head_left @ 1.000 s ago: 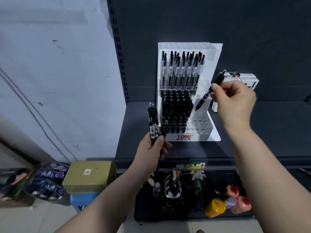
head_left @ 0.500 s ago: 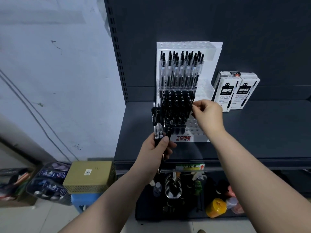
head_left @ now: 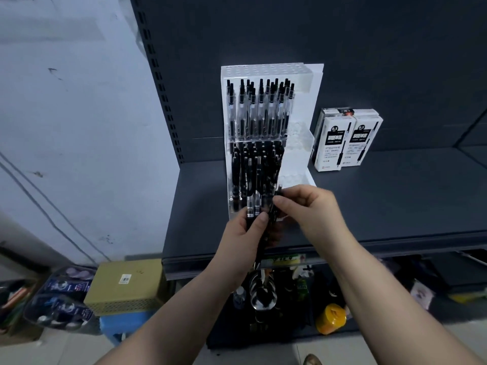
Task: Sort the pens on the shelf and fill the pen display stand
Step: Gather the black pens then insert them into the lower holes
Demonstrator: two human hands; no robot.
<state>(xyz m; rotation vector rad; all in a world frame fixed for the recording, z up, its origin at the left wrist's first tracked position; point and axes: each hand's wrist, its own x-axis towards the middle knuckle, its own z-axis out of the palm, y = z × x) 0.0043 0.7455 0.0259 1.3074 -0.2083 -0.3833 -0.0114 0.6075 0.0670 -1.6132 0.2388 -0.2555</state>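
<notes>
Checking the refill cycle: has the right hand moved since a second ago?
Yes. The right hand dropped from beside the stand's middle tier down-left to the pens in the left hand.

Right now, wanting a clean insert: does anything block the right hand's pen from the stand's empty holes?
Nothing visible does: the right hand pinches a black pen by the bare holes of the white plastic display stand.

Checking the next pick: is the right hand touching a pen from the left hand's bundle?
Touching. Head view shows the right hand pinching a black pen beside the bundle that the left hand grips.
</notes>
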